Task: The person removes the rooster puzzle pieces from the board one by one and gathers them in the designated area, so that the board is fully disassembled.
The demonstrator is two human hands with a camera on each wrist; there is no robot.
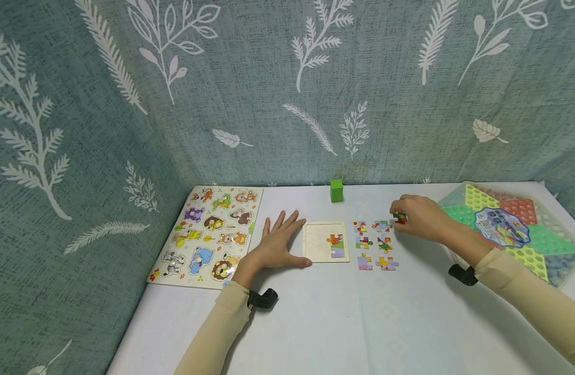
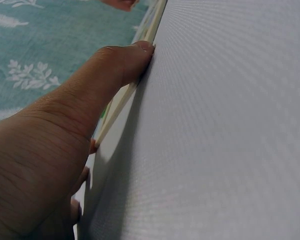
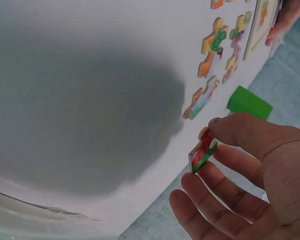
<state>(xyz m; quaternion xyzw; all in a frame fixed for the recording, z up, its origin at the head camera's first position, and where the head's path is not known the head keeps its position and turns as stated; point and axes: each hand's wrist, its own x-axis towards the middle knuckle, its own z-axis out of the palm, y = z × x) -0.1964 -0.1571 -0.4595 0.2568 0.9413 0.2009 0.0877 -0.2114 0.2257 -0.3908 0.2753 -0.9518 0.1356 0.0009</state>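
My right hand [image 1: 421, 217] pinches a red and green jigsaw piece [image 3: 202, 152] between thumb and fingertips, lifted off the table in the right wrist view. With fingers spread, my left hand [image 1: 279, 246] lies at the left side of a square wooden puzzle tray [image 1: 311, 259]. Its thumb [image 2: 135, 57] touches the tray's near edge in the left wrist view. Joined pieces [image 1: 336, 247] with orange and purple print lie at the tray's right side. Several loose jigsaw pieces [image 1: 384, 243] lie in two columns between the tray and my right hand.
An animal peg board [image 1: 205, 245] lies at the left. Behind the tray stands a green block [image 1: 336, 191]. On the right is a clear-wrapped star-shaped set of coloured pegs or beads [image 1: 503, 224]. A patterned cloth [image 1: 269, 78] hangs along the table's back edge.
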